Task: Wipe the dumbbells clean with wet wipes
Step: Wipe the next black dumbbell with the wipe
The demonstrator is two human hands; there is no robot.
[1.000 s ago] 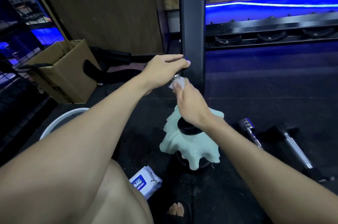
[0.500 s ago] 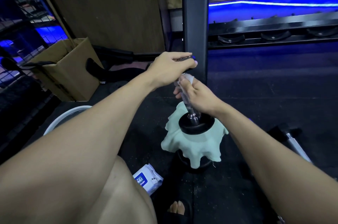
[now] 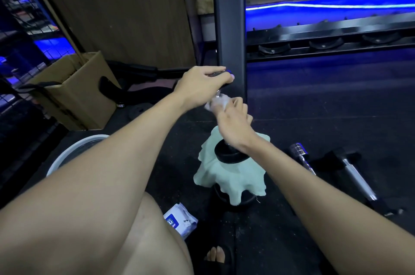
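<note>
We see the dumbbell [image 3: 232, 155] standing on end on a pale green cloth [image 3: 226, 181]. Our left hand [image 3: 202, 84] curls over its top plate and grips it, arm stretched forward. Just beneath that grip, our right hand [image 3: 233, 120] wraps a white wipe [image 3: 216, 102] around the handle, fingers closed on it. The lower plate sits below the right wrist.

No legible text; wipes pack [image 3: 180, 223] label blurred.
</note>
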